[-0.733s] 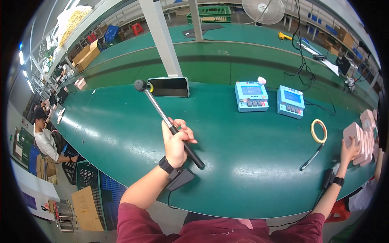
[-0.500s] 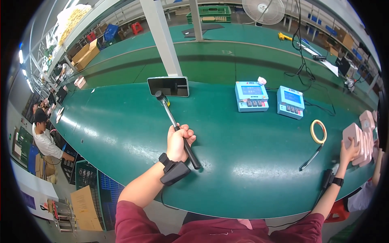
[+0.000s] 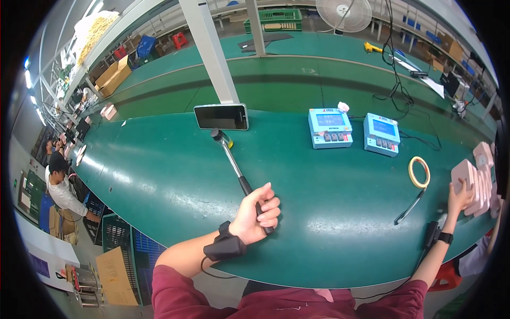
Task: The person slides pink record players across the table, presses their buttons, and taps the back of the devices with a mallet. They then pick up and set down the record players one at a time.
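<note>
My left hand [image 3: 257,215] is wrapped around the black grip of a small mallet [image 3: 231,160]. The mallet has a silver shaft and a round black head, which points away from me toward a phone [image 3: 221,117] propped sideways against a white post. Beside the head, something yellow lies partly hidden. Out at the far right, my right hand [image 3: 461,199] grips the near side of a row of pink rounded slabs [image 3: 470,183] standing side by side. Some of its fingers press on the front slab.
Two light-blue boxes with screens [image 3: 330,130] [image 3: 381,135] sit at the back of the green table [image 3: 175,159]. A tape roll [image 3: 419,171] and a pen [image 3: 409,208] lie left of the slabs. Another person's arm [image 3: 497,223] reaches in at the right edge. A co-worker [image 3: 64,186] is far left.
My left hand has come nearer to me and slightly right, still holding the mallet, whose head is now lower in view. The right hand stays on the slabs.
</note>
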Action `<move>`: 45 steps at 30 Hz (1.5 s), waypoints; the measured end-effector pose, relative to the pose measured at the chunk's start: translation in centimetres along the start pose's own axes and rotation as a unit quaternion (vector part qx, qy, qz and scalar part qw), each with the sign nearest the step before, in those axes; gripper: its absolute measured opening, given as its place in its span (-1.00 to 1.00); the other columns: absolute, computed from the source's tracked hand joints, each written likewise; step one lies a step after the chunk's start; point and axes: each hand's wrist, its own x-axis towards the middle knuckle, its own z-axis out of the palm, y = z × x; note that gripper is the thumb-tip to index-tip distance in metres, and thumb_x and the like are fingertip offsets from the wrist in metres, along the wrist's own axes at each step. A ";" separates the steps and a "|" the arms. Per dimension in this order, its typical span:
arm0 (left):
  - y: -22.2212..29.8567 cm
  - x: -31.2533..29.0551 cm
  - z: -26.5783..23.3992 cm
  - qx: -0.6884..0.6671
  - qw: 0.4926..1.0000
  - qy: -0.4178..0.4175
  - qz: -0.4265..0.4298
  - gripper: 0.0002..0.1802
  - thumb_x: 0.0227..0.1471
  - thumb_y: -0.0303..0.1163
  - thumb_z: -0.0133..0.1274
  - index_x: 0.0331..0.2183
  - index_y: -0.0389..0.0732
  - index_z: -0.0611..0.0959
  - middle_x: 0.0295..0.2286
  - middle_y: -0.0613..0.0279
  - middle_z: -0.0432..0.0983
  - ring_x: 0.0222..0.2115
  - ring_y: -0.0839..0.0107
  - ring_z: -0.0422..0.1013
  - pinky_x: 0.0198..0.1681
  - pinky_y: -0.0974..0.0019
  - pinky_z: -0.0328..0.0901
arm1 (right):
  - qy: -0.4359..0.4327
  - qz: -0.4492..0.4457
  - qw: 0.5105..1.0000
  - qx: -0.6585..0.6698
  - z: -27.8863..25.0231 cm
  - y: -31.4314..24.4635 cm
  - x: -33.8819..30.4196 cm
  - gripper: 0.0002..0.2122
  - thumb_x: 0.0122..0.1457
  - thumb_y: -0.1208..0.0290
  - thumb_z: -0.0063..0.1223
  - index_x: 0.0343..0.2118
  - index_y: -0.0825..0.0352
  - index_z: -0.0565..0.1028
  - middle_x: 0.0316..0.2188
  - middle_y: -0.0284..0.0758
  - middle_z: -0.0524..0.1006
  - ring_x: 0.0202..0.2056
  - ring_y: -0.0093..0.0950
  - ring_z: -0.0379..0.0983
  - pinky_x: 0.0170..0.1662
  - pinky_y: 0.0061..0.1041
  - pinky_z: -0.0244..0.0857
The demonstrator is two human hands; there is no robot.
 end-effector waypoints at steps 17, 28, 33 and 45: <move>1.5 0.0 1.3 0.293 0.869 0.001 0.399 -0.31 0.03 0.42 -0.37 -0.52 -0.08 0.28 -0.73 0.38 0.09 -0.79 0.56 0.01 -0.74 0.45 -0.01 | -0.004 -0.016 0.999 0.039 -0.4 0.1 -0.3 -0.48 -0.13 -0.05 0.20 -0.06 0.00 0.48 0.16 0.09 0.06 0.16 0.08 -0.09 0.13 0.09 -0.14; 2.1 1.1 -1.3 -0.130 0.987 0.005 0.098 -0.30 0.07 0.38 -0.42 -0.54 -0.10 0.34 -0.76 0.44 0.08 -0.80 0.63 -0.01 -0.79 0.54 -0.08 | -0.018 -0.035 0.993 0.108 -0.8 -0.2 -0.5 -0.33 -0.22 -0.25 0.18 -0.03 0.05 0.49 0.11 0.30 0.04 0.11 0.22 -0.13 0.08 0.24 -0.21; 2.2 1.0 -1.4 -0.126 0.987 -0.006 0.101 -0.29 0.07 0.39 -0.43 -0.55 -0.11 0.34 -0.75 0.45 0.08 -0.80 0.63 0.00 -0.79 0.54 -0.07 | -0.011 -0.030 0.995 0.095 -0.9 -0.3 -0.6 -0.33 -0.22 -0.26 0.18 -0.04 0.05 0.50 0.08 0.30 0.09 0.09 0.20 -0.11 0.06 0.25 -0.21; 3.4 -0.2 0.0 -0.207 0.973 -0.086 0.049 -0.51 0.23 -0.01 -0.20 -0.62 -0.11 0.28 -0.80 0.45 0.05 -0.85 0.65 -0.01 -0.82 0.57 -0.12 | 0.006 -0.023 0.999 0.025 -0.1 0.3 -0.6 -0.54 -0.10 0.02 0.22 -0.08 -0.01 0.49 0.13 0.00 0.16 0.15 0.01 -0.02 0.15 0.03 -0.11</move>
